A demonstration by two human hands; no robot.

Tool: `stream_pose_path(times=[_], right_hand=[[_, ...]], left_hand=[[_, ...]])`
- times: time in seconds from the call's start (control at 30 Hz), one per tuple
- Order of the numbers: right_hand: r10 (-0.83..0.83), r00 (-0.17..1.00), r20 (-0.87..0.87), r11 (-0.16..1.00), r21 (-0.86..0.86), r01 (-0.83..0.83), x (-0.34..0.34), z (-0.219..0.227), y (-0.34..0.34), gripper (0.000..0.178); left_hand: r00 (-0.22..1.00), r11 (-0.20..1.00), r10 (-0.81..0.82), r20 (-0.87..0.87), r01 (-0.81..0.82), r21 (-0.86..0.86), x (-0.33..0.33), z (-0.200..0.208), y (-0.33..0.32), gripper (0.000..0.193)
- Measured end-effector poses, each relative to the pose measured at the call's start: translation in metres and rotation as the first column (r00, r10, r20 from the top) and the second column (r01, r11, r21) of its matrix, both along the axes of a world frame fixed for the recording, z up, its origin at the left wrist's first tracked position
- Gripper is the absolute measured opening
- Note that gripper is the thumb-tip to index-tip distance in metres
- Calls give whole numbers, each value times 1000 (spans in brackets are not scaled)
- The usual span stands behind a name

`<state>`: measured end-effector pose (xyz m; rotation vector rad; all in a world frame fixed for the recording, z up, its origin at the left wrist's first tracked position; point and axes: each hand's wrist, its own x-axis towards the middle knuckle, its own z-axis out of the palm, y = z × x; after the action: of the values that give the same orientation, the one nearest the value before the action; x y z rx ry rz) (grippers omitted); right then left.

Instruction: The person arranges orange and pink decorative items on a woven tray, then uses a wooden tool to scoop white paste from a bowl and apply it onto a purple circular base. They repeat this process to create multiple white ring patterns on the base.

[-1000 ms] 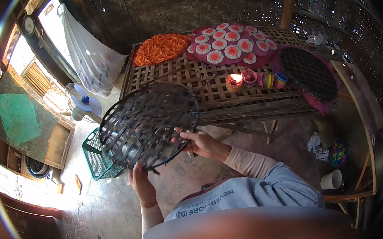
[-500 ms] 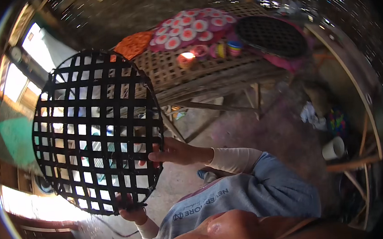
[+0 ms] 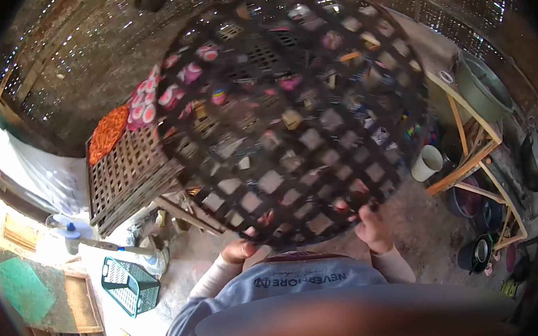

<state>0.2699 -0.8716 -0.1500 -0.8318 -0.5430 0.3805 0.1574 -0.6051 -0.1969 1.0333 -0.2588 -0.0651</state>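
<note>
A large round black lattice panel [image 3: 314,104], woven from flat strips with square gaps, is held up in front of me by its near edge. My left hand [image 3: 239,250] grips the rim at the lower left, and my right hand [image 3: 375,230] grips it at the lower right. Both hands are closed on the rim, with some fingers partly hidden behind the strips. Motion blurs the panel, and the room shows through its gaps.
Behind the panel stands a slatted bamboo table [image 3: 127,169] with an orange cloth [image 3: 108,135] and a pink dotted cloth [image 3: 143,105]. A green plastic basket [image 3: 130,286] sits on the floor at left. At right are a white bucket [image 3: 427,162], a wooden frame [image 3: 465,168] and a large basin [image 3: 483,85].
The lattice panel has swung from the left to straight in front of me and looks larger. My view has turned too. Both hands still hold the rim.
</note>
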Motion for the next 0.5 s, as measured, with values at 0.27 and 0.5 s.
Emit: stream_pose_path(times=[0.27,0.5], right_hand=[[-553,820,-149,832,-47,553,29,-37,-102,58],[-761,569,-313,600,-6,800,113,-43,-133,48]], left_hand=[[922,729,-384,-60,262,-633,174,16,-84,75],[838,535,-543,-51,299,-790,339,-17,-117,25]])
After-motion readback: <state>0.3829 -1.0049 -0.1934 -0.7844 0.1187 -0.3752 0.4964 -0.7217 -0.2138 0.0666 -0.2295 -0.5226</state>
